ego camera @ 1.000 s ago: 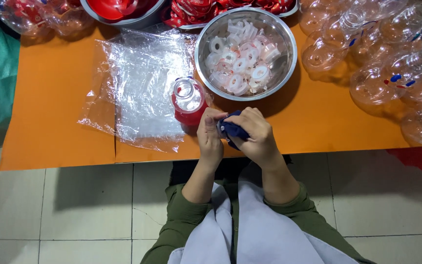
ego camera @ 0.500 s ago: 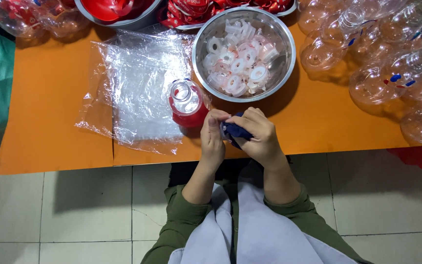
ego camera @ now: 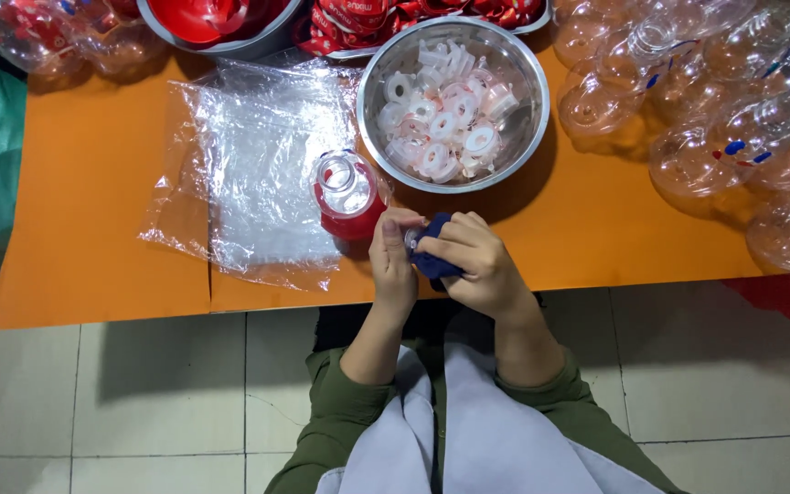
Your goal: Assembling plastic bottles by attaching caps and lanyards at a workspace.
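Note:
Both of my hands meet over the front edge of the orange table (ego camera: 93, 238). My right hand (ego camera: 473, 265) is closed around a small dark blue piece (ego camera: 430, 263), which shows between my fingers. My left hand (ego camera: 393, 261) pinches a small white part against that blue piece at its left end. Just left of my hands stands a clear round jar with red inside (ego camera: 347, 194), its mouth facing up. Behind my hands sits a steel bowl (ego camera: 523, 137) holding several white plastic rings.
A stack of clear plastic bags (ego camera: 249, 174) lies on the table to the left. Several clear round containers (ego camera: 733, 137) pile up at the right. Bowls and trays of red parts (ego camera: 221, 18) line the far edge. Tiled floor lies below.
My hands stay together at the table's edge, turning the blue piece slightly; the red-filled jar and the bowl have not moved on the table.

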